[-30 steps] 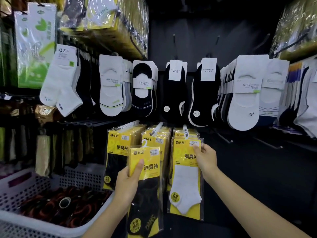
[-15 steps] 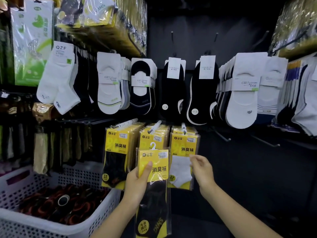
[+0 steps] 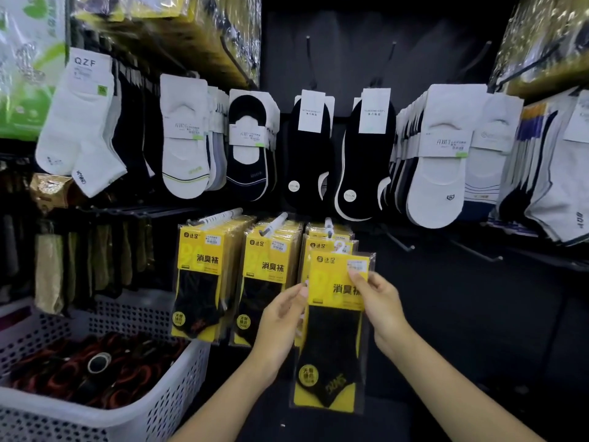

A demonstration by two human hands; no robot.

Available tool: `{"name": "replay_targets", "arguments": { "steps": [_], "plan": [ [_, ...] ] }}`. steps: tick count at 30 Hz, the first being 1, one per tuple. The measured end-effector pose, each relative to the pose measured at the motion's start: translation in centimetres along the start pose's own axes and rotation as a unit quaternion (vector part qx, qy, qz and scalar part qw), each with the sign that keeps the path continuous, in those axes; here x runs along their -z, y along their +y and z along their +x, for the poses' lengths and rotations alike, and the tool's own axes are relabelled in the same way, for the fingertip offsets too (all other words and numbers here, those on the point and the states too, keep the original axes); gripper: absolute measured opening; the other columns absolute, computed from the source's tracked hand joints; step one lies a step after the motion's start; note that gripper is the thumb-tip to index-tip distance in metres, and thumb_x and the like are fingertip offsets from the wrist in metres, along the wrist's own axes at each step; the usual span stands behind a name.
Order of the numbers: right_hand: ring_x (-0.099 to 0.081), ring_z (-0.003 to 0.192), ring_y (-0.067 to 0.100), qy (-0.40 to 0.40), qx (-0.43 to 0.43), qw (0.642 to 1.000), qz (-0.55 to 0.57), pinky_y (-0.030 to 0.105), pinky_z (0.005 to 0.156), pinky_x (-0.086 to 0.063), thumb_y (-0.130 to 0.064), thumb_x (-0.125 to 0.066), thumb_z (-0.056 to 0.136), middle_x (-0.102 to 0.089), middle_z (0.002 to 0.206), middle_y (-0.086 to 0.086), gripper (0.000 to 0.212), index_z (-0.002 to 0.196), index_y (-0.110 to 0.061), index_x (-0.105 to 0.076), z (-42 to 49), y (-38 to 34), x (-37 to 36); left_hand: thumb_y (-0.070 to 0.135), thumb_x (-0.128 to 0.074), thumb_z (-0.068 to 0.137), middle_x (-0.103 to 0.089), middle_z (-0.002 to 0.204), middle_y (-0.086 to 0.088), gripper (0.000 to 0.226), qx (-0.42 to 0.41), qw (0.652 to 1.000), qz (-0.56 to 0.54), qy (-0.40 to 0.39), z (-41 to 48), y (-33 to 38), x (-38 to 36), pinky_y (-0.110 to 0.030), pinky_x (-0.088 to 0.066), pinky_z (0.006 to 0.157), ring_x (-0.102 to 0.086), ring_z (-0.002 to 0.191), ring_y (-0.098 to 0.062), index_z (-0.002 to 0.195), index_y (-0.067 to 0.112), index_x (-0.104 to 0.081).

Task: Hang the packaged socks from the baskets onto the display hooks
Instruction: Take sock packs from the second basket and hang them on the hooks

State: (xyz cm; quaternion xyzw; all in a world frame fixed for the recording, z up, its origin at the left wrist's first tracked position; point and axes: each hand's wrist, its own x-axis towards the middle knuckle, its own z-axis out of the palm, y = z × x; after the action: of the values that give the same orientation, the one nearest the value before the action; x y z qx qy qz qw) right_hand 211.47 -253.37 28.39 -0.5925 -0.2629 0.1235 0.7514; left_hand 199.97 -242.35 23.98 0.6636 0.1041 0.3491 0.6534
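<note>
I see a sock pack: yellow card, black lettering, black sock with a yellow logo. The near-left basket is white, dotted with holes, its contents black and orange-red. Far off hang white socks and black socks.

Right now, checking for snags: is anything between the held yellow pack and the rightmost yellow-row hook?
Nothing visible. The sock pack, held by the left hand and right hand, is just before the hook, whose white tip pokes free above the hung packs.
</note>
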Motion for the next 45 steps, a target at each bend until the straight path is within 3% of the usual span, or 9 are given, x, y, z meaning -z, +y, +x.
{"name": "replay_targets", "arguments": {
  "steps": [6,11,15,18,23,26,33,40,45],
  "plan": [
    [-0.069,0.090,0.019,0.023,0.005,0.999,-0.039,0.035,0.080,-0.057,-0.024,-0.061,0.092,-0.072,0.097,0.006,0.010,0.092,-0.016,-0.068,2.3,-1.5,-1.4,0.055,-0.050,0.082,-0.061,0.128,0.005,0.057,0.027,1.000,0.001,0.009,0.7,-0.9,-0.5,-0.034,-0.044,0.104,-0.057,0.117,-0.009,0.134,0.030,-0.047],
    [-0.068,0.099,0.029,0.040,-0.031,0.997,-0.052,0.047,0.092,-0.053,-0.027,-0.062,0.092,-0.071,0.103,0.013,0.015,0.089,-0.013,-0.067,4.0,-0.1,-2.6,0.049,-0.046,0.093,-0.053,0.133,0.009,0.045,0.043,0.999,0.005,0.033,2.1,-2.2,-0.5,-0.030,-0.041,0.104,-0.052,0.117,-0.005,0.137,0.036,-0.042],
    [-0.062,0.106,0.040,0.098,-0.046,0.992,-0.058,0.054,0.093,-0.050,-0.034,-0.067,0.087,-0.065,0.112,0.025,0.041,0.097,0.005,-0.063,5.9,1.6,-3.1,0.047,-0.045,0.095,-0.045,0.132,0.013,0.057,0.052,0.998,0.030,0.031,3.6,-3.3,-0.6,-0.005,-0.039,0.079,-0.046,0.104,0.009,0.146,0.030,-0.030],
    [-0.065,0.099,0.031,0.142,-0.062,0.985,-0.072,0.045,0.091,-0.053,-0.042,-0.071,0.082,-0.069,0.104,0.016,0.033,0.078,-0.010,-0.062,7.3,3.0,-3.1,0.049,-0.044,0.095,-0.038,0.148,0.003,0.060,0.082,0.995,0.048,0.029,4.8,-4.9,-0.7,-0.018,-0.031,0.095,-0.039,0.132,-0.011,0.148,0.027,-0.027],
    [-0.059,0.086,0.020,0.208,-0.114,0.967,-0.088,0.030,0.071,-0.045,-0.034,-0.069,0.086,-0.068,0.104,0.009,0.029,0.103,-0.011,-0.068,8.7,6.5,-2.0,0.049,-0.044,0.095,-0.028,0.155,0.000,0.065,0.124,0.990,0.052,0.028,6.3,-7.5,-1.4,-0.025,-0.030,0.100,-0.031,0.139,-0.019,0.150,0.024,-0.020],
    [-0.060,0.090,0.022,0.204,-0.138,0.964,-0.104,0.034,0.082,-0.052,-0.029,-0.068,0.087,-0.068,0.108,0.011,0.028,0.107,-0.009,-0.067,7.8,8.9,-0.7,0.051,-0.044,0.094,-0.031,0.154,-0.001,0.066,0.137,0.986,0.086,0.036,6.1,-8.8,-1.3,-0.030,-0.029,0.107,-0.031,0.140,-0.020,0.150,0.021,-0.024],
    [-0.062,0.093,0.016,0.021,-0.184,0.972,-0.147,0.032,0.085,-0.054,-0.019,-0.067,0.088,-0.065,0.094,0.000,0.011,0.098,-0.014,-0.065,-2.7,13.8,3.1,0.042,-0.052,0.093,-0.051,0.137,0.005,0.046,0.157,0.977,0.146,-0.008,-4.6,-13.4,1.6,-0.030,-0.038,0.107,-0.046,0.128,-0.011,0.135,0.024,-0.049],
    [-0.063,0.071,0.005,-0.223,-0.322,0.883,-0.258,0.018,0.064,-0.049,-0.013,-0.067,0.088,-0.067,0.080,0.002,0.008,0.082,-0.017,-0.066,-16.4,21.9,7.9,0.031,-0.061,0.091,-0.068,0.103,0.012,0.016,0.277,0.928,0.212,-0.134,-20.2,-18.4,8.2,-0.007,-0.044,0.078,-0.062,0.098,0.001,0.106,0.029,-0.065],
    [-0.060,0.072,-0.001,-0.320,-0.301,0.845,-0.304,0.011,0.072,-0.044,-0.011,-0.073,0.083,-0.065,0.085,-0.001,0.011,0.091,-0.011,-0.066,-21.4,26.1,8.2,0.049,-0.062,0.086,-0.049,0.124,0.016,0.059,0.318,0.833,0.367,-0.267,-23.8,-20.7,11.8,-0.002,-0.031,0.086,-0.046,0.115,0.003,0.137,0.026,-0.045]
  ]
}}
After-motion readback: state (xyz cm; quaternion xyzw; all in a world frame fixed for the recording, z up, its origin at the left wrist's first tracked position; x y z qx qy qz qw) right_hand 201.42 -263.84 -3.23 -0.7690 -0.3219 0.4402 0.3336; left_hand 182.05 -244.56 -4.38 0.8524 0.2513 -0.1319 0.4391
